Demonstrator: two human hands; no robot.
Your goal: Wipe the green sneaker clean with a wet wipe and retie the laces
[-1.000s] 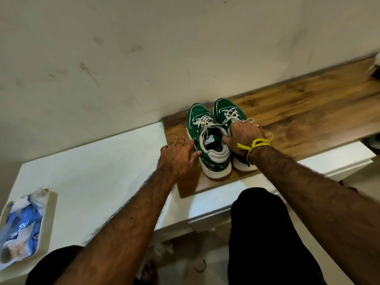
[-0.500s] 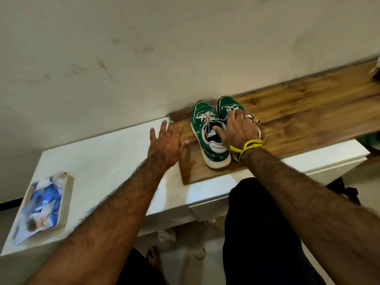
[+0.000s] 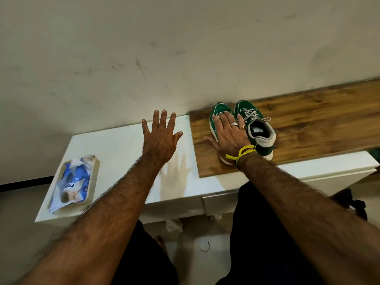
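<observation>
Two green sneakers stand side by side on the wooden board [image 3: 308, 124] atop the white bench [image 3: 115, 145], toes to the wall. Right hand [image 3: 228, 134] lies flat, fingers straight, over the left sneaker [image 3: 219, 109], grip holding nothing; the right sneaker [image 3: 256, 128] is uncovered. Left hand [image 3: 160, 138] hovers over the bench, fingers spread wide; wet wipe pack [image 3: 72, 182] sits in a tray [image 3: 93, 182] at far left.

1. I see soft, even indoor light, moderately bright, with a greenish cast on the wall [image 3: 185, 48].
2. My left hand [image 3: 159, 138] throws a pale shadow on the white table [image 3: 115, 149], near and to the right of it.
3. Wide-angle bending curves the far right edges.
4. My near forearms look smeared.
</observation>
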